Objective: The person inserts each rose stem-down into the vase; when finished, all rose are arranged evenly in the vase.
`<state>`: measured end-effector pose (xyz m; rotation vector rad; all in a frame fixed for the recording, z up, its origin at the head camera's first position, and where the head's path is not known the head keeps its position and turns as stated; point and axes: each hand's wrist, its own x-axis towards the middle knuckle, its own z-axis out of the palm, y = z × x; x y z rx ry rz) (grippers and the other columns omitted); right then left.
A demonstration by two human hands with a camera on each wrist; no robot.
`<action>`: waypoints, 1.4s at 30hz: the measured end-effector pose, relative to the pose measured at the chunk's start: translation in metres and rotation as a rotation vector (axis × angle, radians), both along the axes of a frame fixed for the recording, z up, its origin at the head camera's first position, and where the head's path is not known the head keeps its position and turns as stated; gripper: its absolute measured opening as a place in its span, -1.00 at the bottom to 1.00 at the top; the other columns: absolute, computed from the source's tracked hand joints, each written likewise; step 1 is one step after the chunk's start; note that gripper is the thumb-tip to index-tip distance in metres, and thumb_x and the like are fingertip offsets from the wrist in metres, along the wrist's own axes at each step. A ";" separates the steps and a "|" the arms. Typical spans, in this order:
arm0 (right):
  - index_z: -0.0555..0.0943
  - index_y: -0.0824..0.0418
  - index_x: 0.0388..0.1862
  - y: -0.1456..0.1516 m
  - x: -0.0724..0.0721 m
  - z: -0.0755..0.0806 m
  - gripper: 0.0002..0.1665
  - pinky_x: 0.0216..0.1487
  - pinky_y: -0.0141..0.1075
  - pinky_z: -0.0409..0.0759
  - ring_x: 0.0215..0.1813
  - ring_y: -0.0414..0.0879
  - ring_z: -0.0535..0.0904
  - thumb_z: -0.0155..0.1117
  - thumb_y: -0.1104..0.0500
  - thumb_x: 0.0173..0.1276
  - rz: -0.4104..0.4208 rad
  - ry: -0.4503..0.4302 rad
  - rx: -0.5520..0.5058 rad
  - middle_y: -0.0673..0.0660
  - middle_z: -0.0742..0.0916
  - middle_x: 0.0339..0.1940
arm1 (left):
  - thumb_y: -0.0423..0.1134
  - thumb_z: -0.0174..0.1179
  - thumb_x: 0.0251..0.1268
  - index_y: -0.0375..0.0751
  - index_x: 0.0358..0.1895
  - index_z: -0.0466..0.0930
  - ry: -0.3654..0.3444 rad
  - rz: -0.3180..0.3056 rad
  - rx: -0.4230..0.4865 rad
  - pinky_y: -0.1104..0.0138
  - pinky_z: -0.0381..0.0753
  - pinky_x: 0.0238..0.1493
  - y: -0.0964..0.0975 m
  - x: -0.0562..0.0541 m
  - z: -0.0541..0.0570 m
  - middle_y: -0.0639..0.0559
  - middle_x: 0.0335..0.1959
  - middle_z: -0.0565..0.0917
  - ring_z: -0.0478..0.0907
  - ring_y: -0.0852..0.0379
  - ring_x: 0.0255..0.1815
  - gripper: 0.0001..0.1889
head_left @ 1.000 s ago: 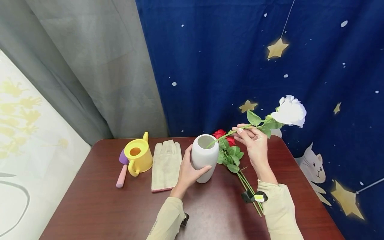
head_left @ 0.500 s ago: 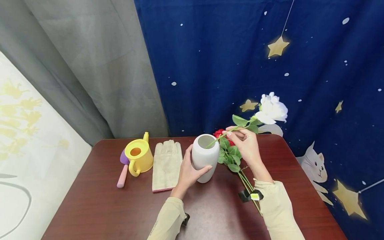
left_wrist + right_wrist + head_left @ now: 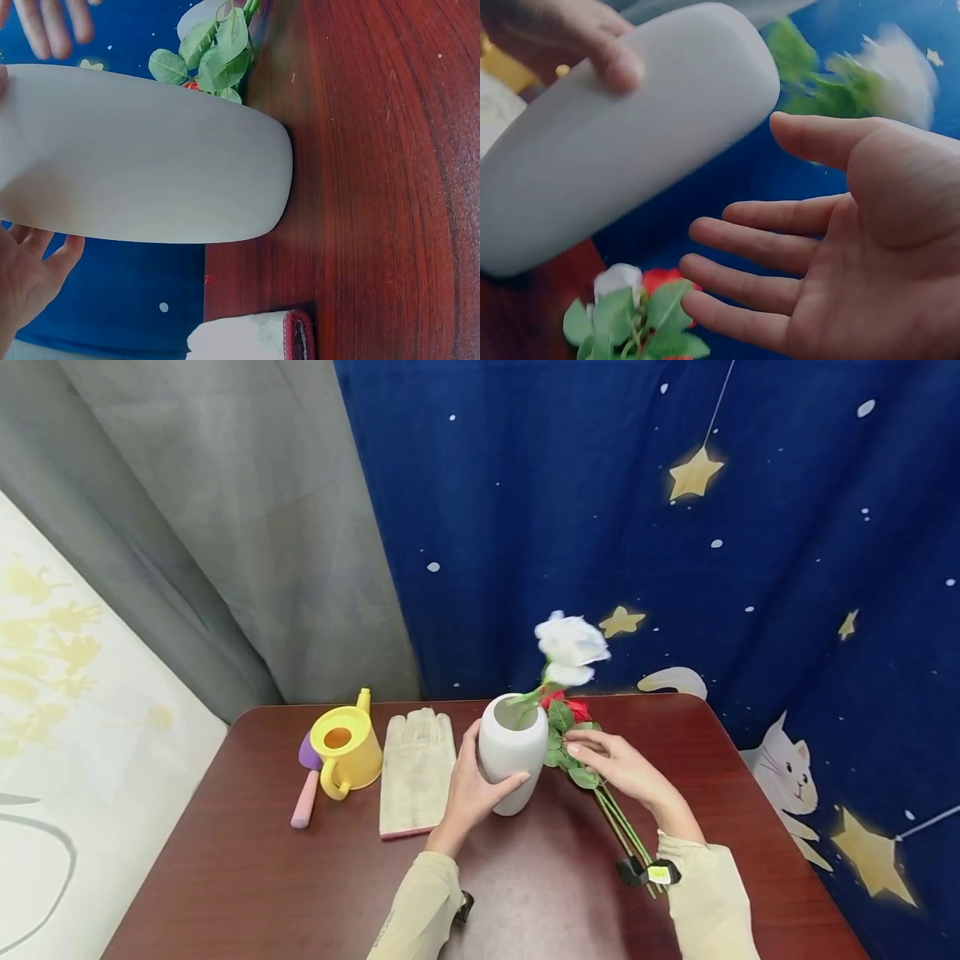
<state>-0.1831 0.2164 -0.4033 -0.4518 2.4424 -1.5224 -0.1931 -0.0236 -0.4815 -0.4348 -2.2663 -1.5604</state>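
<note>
My left hand (image 3: 471,789) grips the white vase (image 3: 513,760) around its side, thumb across the front. The vase stands upright on the table. A white rose (image 3: 572,647) leans out of its mouth toward the back right; the lower stem is hidden inside. My right hand (image 3: 626,768) is to the right of the vase, holding nothing. In the right wrist view its fingers (image 3: 757,244) are spread and nearly straight, apart from the vase. Below that hand, a bunch of stemmed roses lies on the table, with a red rose (image 3: 576,708) and green leaves (image 3: 582,776) showing.
A cream work glove (image 3: 417,777) lies left of the vase. Farther left stand a yellow watering can (image 3: 352,756) and a small trowel with a pink handle (image 3: 304,800). The brown table (image 3: 300,893) ends at a blue star-patterned curtain (image 3: 525,527).
The white rose has swung left and more upright, its stem deeper in the vase. My right hand has let go of it and moved down. The left hand has stayed on the vase.
</note>
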 end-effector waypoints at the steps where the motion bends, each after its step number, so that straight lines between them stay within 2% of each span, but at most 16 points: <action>1: 0.37 0.41 0.24 0.003 0.001 -0.003 -0.40 0.03 -0.05 0.48 0.16 0.13 0.46 0.07 0.00 0.41 -0.007 0.001 0.018 0.31 0.51 0.18 | 0.08 0.49 -0.25 0.14 0.37 0.08 0.001 0.003 -0.001 0.10 0.39 0.08 0.000 0.000 0.000 0.16 0.21 0.37 0.37 0.18 0.12 0.02; 7: 0.42 0.43 0.18 0.020 0.007 -0.026 -0.45 0.07 -0.03 0.44 0.12 0.14 0.49 0.10 0.03 0.39 -0.068 0.021 0.103 0.32 0.56 0.10 | 0.07 0.51 -0.26 0.11 0.38 0.08 0.009 0.001 -0.007 0.11 0.38 0.09 0.000 -0.001 0.000 0.15 0.22 0.37 0.37 0.19 0.13 0.04; 14: 0.50 0.45 0.06 0.043 0.010 -0.058 -0.55 -0.02 -0.05 0.49 0.01 0.13 0.57 0.14 0.12 0.36 -0.179 0.051 0.189 0.28 0.65 -0.06 | 0.08 0.50 -0.25 0.12 0.38 0.07 -0.006 -0.002 0.010 0.13 0.37 0.11 -0.001 -0.001 -0.001 0.18 0.23 0.36 0.36 0.20 0.14 0.04; 19: 0.54 0.43 0.01 0.052 0.011 -0.077 -0.61 -0.18 -0.17 0.54 -0.10 0.10 0.61 0.17 0.17 0.34 -0.223 0.024 0.212 0.29 0.68 -0.15 | 0.08 0.50 -0.26 0.13 0.38 0.08 -0.014 0.001 0.009 0.13 0.36 0.11 -0.003 -0.001 0.000 0.18 0.22 0.36 0.36 0.21 0.14 0.03; 26: 0.60 0.39 -0.10 0.060 0.012 -0.100 -0.69 -0.18 -0.18 0.48 -0.13 0.07 0.63 0.23 0.19 0.27 -0.316 0.012 0.331 0.25 0.71 -0.25 | 0.08 0.50 -0.25 0.12 0.38 0.07 -0.013 -0.016 0.015 0.10 0.37 0.11 -0.001 0.000 0.002 0.16 0.22 0.36 0.36 0.18 0.15 0.04; 33: 0.54 0.51 -0.12 0.063 0.005 -0.117 -0.70 -0.48 -0.32 0.46 -0.45 -0.08 0.55 0.19 0.32 0.21 -0.340 -0.076 0.197 0.22 0.70 -0.42 | 0.10 0.49 -0.25 0.14 0.39 0.06 -0.025 -0.002 -0.009 0.10 0.36 0.10 0.000 0.001 0.003 0.17 0.24 0.35 0.35 0.19 0.16 0.05; 38: 0.55 0.50 -0.14 0.060 0.000 -0.122 -0.69 -0.50 -0.35 0.45 -0.50 -0.11 0.52 0.22 0.32 0.17 -0.341 -0.078 0.174 0.16 0.67 -0.51 | 0.09 0.50 -0.26 0.12 0.39 0.06 -0.024 0.002 -0.011 0.10 0.36 0.11 -0.001 0.001 0.003 0.16 0.24 0.35 0.35 0.19 0.16 0.05; 42: 0.57 0.48 -0.15 0.057 -0.003 -0.126 -0.71 -0.50 -0.34 0.46 -0.51 -0.13 0.52 0.26 0.31 0.17 -0.362 -0.086 0.186 0.16 0.68 -0.50 | 0.09 0.50 -0.26 0.11 0.38 0.07 -0.023 0.005 -0.013 0.11 0.36 0.11 -0.001 0.002 0.004 0.16 0.23 0.36 0.35 0.19 0.15 0.04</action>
